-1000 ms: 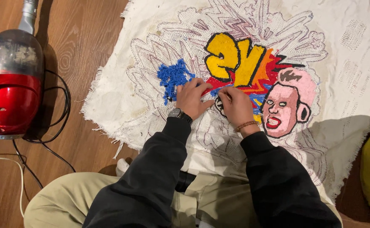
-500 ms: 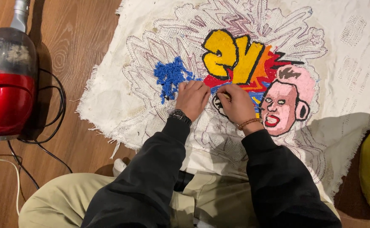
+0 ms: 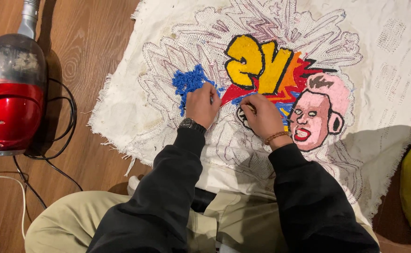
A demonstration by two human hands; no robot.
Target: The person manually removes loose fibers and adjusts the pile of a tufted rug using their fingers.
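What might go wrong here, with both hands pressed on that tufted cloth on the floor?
1. The left hand rests at the blue patch; its fingers might snag and pull loose yarn.
2. The cloth has frayed edges and lies loose on the floor; it may shift or wrinkle under the right hand.
3. The vacuum and its cords lie close by; a leg might catch them.
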